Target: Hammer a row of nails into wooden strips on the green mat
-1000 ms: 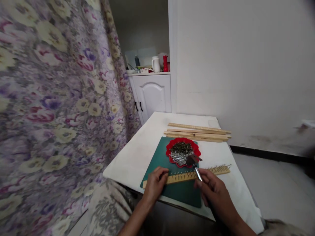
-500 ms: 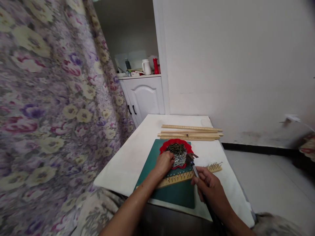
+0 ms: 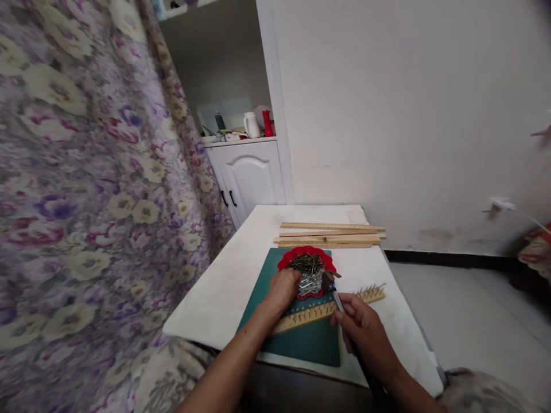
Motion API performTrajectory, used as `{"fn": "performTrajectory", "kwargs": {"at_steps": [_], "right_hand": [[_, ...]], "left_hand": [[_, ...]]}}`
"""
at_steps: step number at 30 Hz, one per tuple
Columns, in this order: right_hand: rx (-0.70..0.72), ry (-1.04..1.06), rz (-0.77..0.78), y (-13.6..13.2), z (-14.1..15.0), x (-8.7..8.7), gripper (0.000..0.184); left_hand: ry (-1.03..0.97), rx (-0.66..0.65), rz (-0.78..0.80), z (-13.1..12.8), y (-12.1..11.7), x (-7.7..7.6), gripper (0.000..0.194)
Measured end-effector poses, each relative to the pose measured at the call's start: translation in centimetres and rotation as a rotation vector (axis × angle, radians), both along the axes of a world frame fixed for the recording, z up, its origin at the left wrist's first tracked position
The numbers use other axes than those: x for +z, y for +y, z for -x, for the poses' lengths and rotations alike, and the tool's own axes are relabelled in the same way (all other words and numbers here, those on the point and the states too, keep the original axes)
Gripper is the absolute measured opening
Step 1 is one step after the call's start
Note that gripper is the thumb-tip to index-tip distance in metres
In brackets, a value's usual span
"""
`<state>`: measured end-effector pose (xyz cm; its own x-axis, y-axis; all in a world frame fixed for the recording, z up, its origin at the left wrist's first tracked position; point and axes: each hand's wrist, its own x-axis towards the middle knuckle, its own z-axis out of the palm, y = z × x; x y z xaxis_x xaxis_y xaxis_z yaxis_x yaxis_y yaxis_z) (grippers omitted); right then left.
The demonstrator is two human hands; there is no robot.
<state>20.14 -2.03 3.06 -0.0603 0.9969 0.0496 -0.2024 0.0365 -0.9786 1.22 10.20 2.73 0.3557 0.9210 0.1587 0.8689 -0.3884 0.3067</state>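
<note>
My right hand (image 3: 364,324) is closed around the shaft of a hammer (image 3: 338,298), its dark claw head raised beside a red scalloped dish (image 3: 289,257). Loose nails (image 3: 310,274), some brassy and some silver, fill that dish. At its left edge rests my left hand (image 3: 284,288), fingers curled in at the nails; what they pinch is hidden. Just below the dish lies a wooden strip (image 3: 307,316) with rows of nails standing in it, slanting up to the right under the hammer. A green mat (image 3: 303,347) lies beneath strip and dish.
Several wooden strips (image 3: 329,238) lie across the far part of the white-covered table (image 3: 219,298). Floral curtain (image 3: 107,201) hangs on the left. Behind stands a white cabinet (image 3: 253,178) with a white jug (image 3: 251,125) and a red bottle (image 3: 267,123) on it.
The view has tilted and shifted slightly, so the scene sits a little lower and to the left. My left hand stays at the dish, and my right hand keeps the hammer in about the same place.
</note>
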Motion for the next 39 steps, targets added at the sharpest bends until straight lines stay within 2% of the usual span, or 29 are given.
{"fn": "performTrajectory", "kwargs": {"at_steps": [6,11,14,17,21,27,31,35,39], "right_hand": [[-0.014,0.040,-0.008,0.2,0.4,-0.6,0.024],[-0.029,0.077,-0.019,0.3,0.9,-1.0,0.033],[-0.037,0.093,-0.022,0.2,1.0,-1.2,0.034],[-0.033,0.108,-0.015,0.1,1.0,-1.3,0.036],[-0.026,0.137,-0.015,0.1,1.0,-1.3,0.036],[0.002,0.207,0.014,0.2,1.2,-1.2,0.037],[0.035,0.256,0.039,0.5,0.9,-1.8,0.039],[0.075,0.272,0.065,0.9,0.6,-2.5,0.038],[0.089,0.270,0.072,0.8,0.7,-2.6,0.039]], "left_hand": [[-0.019,-0.033,-0.045,1.1,-1.7,1.1,0.017],[-0.098,-0.113,-0.155,0.2,-6.1,2.6,0.017],[-0.197,-0.208,-0.094,-1.0,-8.9,2.5,0.016],[-0.298,-0.239,-0.043,-1.8,-10.6,1.6,0.016],[-0.364,-0.224,-0.038,-2.1,-11.0,0.7,0.014],[-0.461,-0.233,-0.014,-2.0,-11.4,1.3,0.013],[-0.682,-0.169,0.040,-2.3,-11.8,1.1,0.004],[-0.945,-0.079,0.107,-2.5,-11.7,0.0,0.005],[-1.133,-0.056,0.190,-2.7,-11.8,-0.7,0.006]]}}
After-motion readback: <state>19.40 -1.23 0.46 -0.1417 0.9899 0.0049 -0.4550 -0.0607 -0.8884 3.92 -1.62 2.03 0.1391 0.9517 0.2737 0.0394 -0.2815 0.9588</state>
